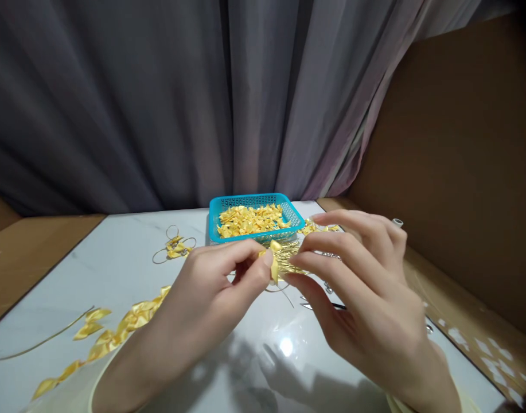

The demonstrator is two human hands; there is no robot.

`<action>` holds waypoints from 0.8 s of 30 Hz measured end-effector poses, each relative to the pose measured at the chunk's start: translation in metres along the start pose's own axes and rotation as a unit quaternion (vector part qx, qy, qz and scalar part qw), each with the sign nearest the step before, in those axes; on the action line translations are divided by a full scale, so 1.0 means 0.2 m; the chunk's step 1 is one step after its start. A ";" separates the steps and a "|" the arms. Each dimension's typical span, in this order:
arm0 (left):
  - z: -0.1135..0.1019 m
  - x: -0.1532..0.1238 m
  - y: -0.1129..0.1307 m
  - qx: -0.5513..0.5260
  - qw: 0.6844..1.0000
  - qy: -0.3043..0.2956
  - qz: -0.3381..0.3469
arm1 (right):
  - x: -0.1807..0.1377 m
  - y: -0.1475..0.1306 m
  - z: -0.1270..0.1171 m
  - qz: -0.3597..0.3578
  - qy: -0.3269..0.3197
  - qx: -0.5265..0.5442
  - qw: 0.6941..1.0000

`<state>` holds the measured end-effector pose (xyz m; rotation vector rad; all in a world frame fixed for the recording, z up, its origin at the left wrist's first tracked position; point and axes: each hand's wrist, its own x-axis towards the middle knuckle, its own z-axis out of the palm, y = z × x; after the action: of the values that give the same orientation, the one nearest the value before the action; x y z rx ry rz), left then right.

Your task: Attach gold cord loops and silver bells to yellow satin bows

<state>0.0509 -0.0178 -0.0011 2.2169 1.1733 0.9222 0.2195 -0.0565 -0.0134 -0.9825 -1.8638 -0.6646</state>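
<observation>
Between the thumb and fingers of my left hand (228,287), I pinch a yellow satin ribbon bow (275,263). A thin gold cord (284,291) hangs in a curve just below the bow. My right hand (366,287) is close on the bow's right side, fingers curved and apart, with a small gap between thumb and nearest fingertip; nothing shows clearly in it. A bundle of gold cords (291,255) lies behind the bow, partly hidden by both hands. Dark-handled scissors or tweezers (323,305) lie partly under my right hand.
A blue plastic basket (214,221) holds many yellow bows. Bows on looped cords (176,248) lie left of it. Nearer, a row of yellow bows (136,315) and a gold cord (43,342) lie on the white tabletop (194,378). Small silver pieces (329,287) sit at right.
</observation>
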 end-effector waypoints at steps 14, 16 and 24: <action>0.00 -0.05 0.04 0.098 0.980 0.078 0.155 | -0.01 -0.02 0.00 0.027 0.031 -0.010 0.999; 0.00 -0.06 0.04 0.106 0.978 0.076 0.165 | -0.01 -0.02 0.00 0.016 0.039 -0.014 0.999; 0.02 -0.06 0.03 0.141 0.959 0.075 0.233 | -0.03 -0.03 -0.02 -0.024 0.079 -0.020 0.996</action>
<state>0.0522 -0.0319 -0.0036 2.7700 0.9013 1.1819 0.2186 -0.0645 -0.0181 -0.8868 -1.7460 -0.7875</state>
